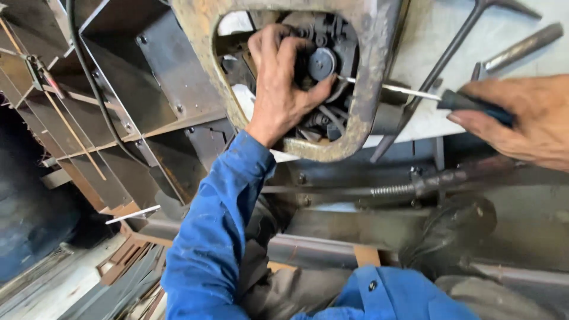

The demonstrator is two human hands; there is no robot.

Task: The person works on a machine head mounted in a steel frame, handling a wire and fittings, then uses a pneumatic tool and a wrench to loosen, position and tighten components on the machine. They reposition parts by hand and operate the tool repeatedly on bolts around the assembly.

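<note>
The blue sleeve (pixel 219 231) lay nearest, running up to the left hand (pixel 278 83), which reached through the rusty opening (pixel 355 127) in the metal plate and curled its fingers around the black round part (pixel 322 63) inside. To the right of that opening, the right hand (pixel 521 121) was closed around the dark handle of a screwdriver (pixel 438 96), its thin shaft pointing into the opening with the tip just beside the round part.
</note>
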